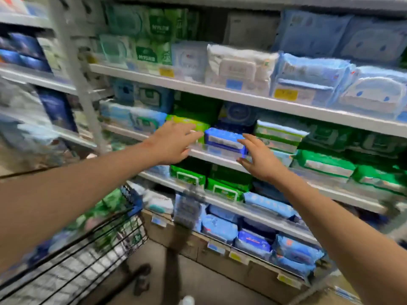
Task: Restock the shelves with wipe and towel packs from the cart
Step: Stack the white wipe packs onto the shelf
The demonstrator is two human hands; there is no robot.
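Nearest me, the wire cart [110, 234] is standing at the person's left side, just below the shelving. The green packs [105, 208] in it are lying within easy reach, which I take to be why it is drawn up so close.

Above it both bare arms are stretching forward. The left hand [174, 142] is hovering with its fingers straight and loosely spread, holding nothing. The right hand [259, 159] is doing the same, palm turned inward. They are bracketing the blue pack [224, 139], one at each end, and through the blur I cannot tell whether any fingertip is touching it.

That pack is lying flat at the front edge of the middle shelf [211, 156], long side facing the aisle, probably so its face is showing to shoppers. It is sitting snugly between a lime-green pack [189, 125] on its left and a green-and-white pack [279, 135] on its right. I judge the hands are squaring it up in its slot.

Behind it a darker blue pack [237, 115] is standing toward the back edge. On the shelf above, pale blue packs [308, 73] are lying stacked up to the front edge.
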